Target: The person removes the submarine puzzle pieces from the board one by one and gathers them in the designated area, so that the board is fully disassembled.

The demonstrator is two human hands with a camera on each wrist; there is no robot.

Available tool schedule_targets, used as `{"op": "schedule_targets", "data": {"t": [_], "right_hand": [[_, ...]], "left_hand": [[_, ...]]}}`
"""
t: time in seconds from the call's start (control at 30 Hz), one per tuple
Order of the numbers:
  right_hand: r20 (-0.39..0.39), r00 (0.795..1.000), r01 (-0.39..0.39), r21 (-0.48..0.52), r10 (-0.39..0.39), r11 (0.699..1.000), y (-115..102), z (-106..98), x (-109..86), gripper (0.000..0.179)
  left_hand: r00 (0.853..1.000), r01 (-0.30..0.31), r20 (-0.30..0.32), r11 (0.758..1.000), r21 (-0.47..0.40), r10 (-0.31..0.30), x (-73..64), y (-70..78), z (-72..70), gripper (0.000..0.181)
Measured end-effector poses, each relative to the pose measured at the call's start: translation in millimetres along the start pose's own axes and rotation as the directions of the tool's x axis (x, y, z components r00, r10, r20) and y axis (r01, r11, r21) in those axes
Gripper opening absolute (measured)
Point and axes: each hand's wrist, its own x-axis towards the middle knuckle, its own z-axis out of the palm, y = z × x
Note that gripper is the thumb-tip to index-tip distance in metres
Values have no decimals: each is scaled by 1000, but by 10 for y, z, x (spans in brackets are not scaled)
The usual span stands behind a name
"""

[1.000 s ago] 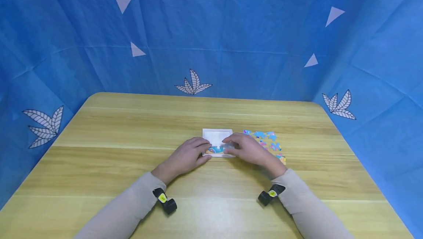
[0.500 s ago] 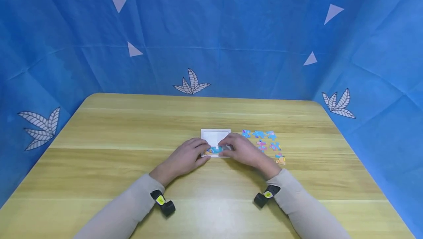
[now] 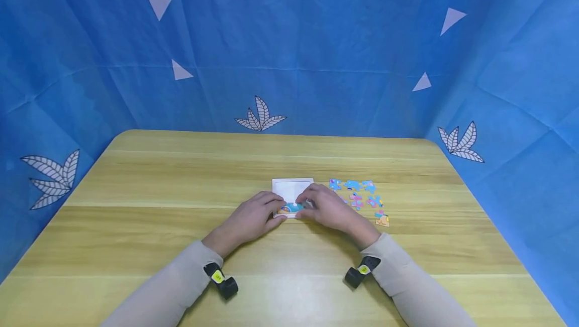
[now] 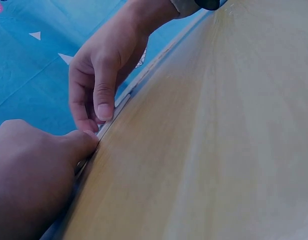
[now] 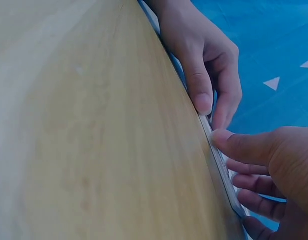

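Note:
A white puzzle tray (image 3: 293,186) lies on the table, its far part bare white. Blue and orange jigsaw pieces (image 3: 291,208) lie along its near side, partly covered by fingers. My left hand (image 3: 250,216) holds the tray's left near corner, thumb at the near edge and fingers over the left side. My right hand (image 3: 329,210) has its thumb and fingertips about a blue jigsaw piece at the tray's near right, which the fingers mostly hide. Both wrist views show the thumbs low at the tray's edge, the left hand (image 4: 33,175) and right hand (image 5: 289,170) close together.
Several loose jigsaw pieces (image 3: 356,200) in blue, pink and yellow lie right of the tray, some partly behind my right hand. The wooden table (image 3: 181,176) ends at a blue patterned curtain (image 3: 298,40) behind and at both sides.
My right hand has shifted slightly left over the tray, its fingertips closer to the left hand's. The left hand stays at the tray's left corner. The head view has shifted a little.

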Motion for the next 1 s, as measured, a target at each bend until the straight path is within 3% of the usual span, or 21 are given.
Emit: {"op": "schedule_targets", "data": {"t": [0.6, 1.0], "right_hand": [[-1, 1000, -7, 7, 7, 1000, -37, 23, 21, 27], [25, 1000, 5, -51, -4, 999, -50, -20, 60, 33]], "left_hand": [[1000, 6, -12, 1000, 8, -6, 5, -21, 29, 40], [1000, -6, -11, 1000, 30, 7, 6, -24, 34, 41]]}}
